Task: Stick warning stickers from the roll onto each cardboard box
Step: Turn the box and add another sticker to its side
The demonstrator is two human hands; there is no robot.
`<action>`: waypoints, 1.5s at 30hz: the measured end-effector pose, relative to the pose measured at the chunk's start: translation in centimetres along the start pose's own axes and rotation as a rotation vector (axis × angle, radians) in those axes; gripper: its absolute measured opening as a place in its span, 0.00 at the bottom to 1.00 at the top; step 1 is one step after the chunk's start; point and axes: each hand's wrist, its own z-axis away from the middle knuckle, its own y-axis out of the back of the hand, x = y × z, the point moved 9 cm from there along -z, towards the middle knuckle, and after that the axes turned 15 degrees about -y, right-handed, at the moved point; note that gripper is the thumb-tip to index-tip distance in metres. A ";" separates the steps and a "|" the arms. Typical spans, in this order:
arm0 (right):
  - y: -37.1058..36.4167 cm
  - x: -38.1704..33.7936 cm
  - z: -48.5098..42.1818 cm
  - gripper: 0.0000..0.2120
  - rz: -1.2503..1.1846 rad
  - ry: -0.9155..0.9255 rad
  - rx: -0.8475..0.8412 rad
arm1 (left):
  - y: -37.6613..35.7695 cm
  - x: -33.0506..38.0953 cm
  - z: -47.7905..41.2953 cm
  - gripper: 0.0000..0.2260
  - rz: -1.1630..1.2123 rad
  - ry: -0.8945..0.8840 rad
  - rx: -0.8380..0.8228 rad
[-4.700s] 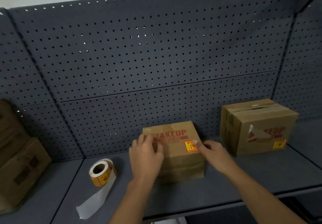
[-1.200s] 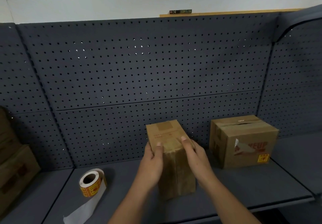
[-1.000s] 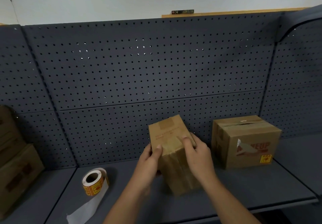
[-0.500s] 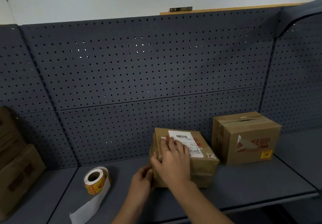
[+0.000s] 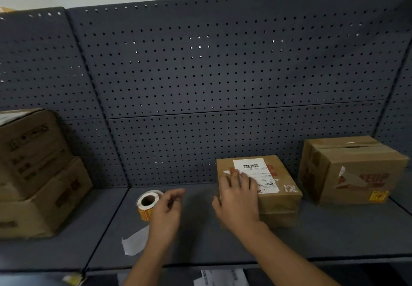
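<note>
While your right hand (image 5: 238, 198) lies flat on the middle box (image 5: 278, 210), fingers straight and slightly spread beside the shipping label (image 5: 252, 167), your left hand (image 5: 166, 214) hangs just beside the roll (image 5: 147, 202). Its fingers are loosely curled and hold nothing, though blur hides the fingertips.

The roll stands on its edge on the shelf (image 5: 200, 241), between the stacked boxes (image 5: 33, 170) on your left and the middle box. A tail of bare backing paper (image 5: 136, 241) trails toward you.

Your next move is probably to take a sticker, and that is where things can slip:

- **The roll moving:** Standing on its rim, it will likely roll or tip if you tug the strip with one hand. Pin it or lift it first.
- **The sticker folding:** A sticker peeled with one hand can fold onto itself or grab the loose tail.
- **The label being covered:** The label fills much of the box's top. A sticker pressed there in haste could cover the barcode, so aim for plain cardboard.
- **A box being skipped or doubled:** The right box (image 5: 352, 172) already shows a yellow sticker (image 5: 378, 196) low on its front. You cannot see from here whether the stacked boxes carry one, so check them.
- **The box sliding:** If your right hand lifts early, the middle box may slide as you press.
</note>
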 end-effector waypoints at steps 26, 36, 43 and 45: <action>-6.2 -12.2 5.8 0.09 -0.645 0.261 -0.549 | 5.2 -5.9 3.1 0.18 -0.427 0.098 -0.235; -9.7 -12.1 5.9 0.24 -0.842 0.100 -0.727 | 4.9 -6.7 1.5 0.13 -0.480 0.023 -0.195; -9.6 -9.4 5.1 0.30 -0.970 0.003 -0.727 | 1.2 -7.2 -0.6 0.08 -0.259 0.026 -0.363; -9.8 -8.4 4.4 0.30 -0.978 -0.037 -0.706 | 0.4 -7.0 -0.5 0.08 -0.250 0.058 -0.376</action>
